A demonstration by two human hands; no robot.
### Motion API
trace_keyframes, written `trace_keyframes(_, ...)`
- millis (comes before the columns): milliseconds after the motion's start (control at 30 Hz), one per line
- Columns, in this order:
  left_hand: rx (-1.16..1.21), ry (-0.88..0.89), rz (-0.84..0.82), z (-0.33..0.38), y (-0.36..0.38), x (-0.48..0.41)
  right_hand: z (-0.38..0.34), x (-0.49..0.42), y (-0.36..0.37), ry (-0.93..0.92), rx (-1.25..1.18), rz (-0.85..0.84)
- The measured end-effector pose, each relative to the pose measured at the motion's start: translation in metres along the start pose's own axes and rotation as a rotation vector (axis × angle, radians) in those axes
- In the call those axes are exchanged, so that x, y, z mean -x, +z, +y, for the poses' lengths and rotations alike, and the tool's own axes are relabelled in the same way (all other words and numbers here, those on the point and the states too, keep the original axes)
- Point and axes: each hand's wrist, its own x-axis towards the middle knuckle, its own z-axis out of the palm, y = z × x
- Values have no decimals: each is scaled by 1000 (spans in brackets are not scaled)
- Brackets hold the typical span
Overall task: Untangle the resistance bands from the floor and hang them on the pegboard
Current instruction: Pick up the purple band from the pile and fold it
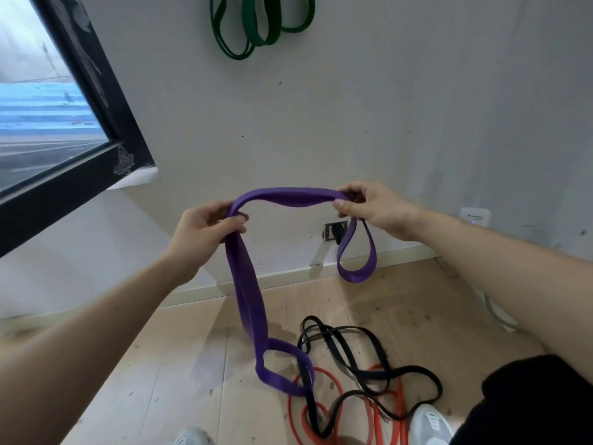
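A wide purple resistance band point(246, 284) is stretched between both hands in front of the wall. My left hand point(205, 231) grips it at the left, where a long doubled loop hangs down toward the floor. My right hand point(369, 208) pinches it at the right, with a shorter loop dangling below. On the wooden floor lie a thin black band point(359, 351) and an orange band point(398, 409), tangled together. Green bands point(256, 24) hang high on the wall.
A dark-framed window point(80, 101) fills the left. A wall socket point(335, 231) sits low on the wall and a white device point(475, 216) at the right. My grey shoes point(430, 422) stand by the bands, and my dark shorts point(539, 403) show at the right.
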Motion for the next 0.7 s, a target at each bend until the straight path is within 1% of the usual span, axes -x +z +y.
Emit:
trace_keyframes(100,48,36,58,18,2,-2,5,0,5,61,62,-112)
trace_keyframes(200,95,65,61,33,7,-2,4,-2,17,65,70,-154)
trace_keyframes(267,122,81,41,39,12,-1,-3,-1,27,35,19,-190)
trace_keyframes(333,129,103,-8,44,19,2,-14,1,38,-18,-86,-210)
trace_keyframes(467,89,144,-110,44,34,7,-30,2,58,-171,-266,-187)
trace_keyframes(567,39,164,-135,37,32,6,-33,2,61,-216,-230,-136)
trace_keyframes(700,-99,142,-197,25,27,10,-35,3,58,-200,-187,-119)
